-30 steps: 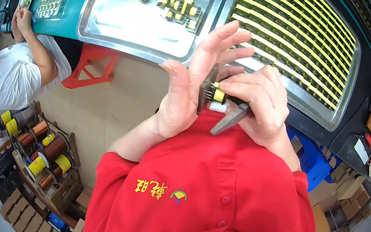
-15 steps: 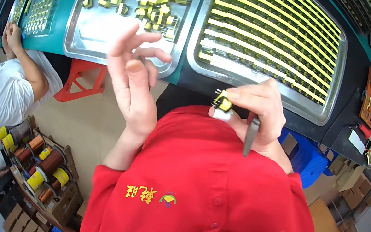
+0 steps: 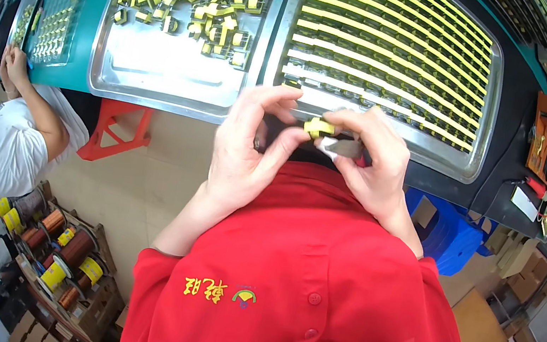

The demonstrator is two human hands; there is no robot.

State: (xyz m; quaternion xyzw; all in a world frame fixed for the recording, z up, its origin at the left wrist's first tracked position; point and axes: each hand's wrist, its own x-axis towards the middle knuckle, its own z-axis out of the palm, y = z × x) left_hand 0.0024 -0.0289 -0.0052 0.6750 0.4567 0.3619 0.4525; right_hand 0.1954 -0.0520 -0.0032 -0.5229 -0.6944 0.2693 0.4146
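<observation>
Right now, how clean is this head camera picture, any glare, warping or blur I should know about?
Head view: strong fisheye, bench edges bow and the corners go black; bright glare on the bare steel tray; both hands, left hand and right hand, and the small yellow part are sharp; the wire spools near the rim look softer.

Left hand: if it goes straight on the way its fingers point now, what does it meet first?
Probably the small yellow part, which the left hand seems already to touch at its fingers; just beyond is the right hand. Depth is unclear.
</observation>
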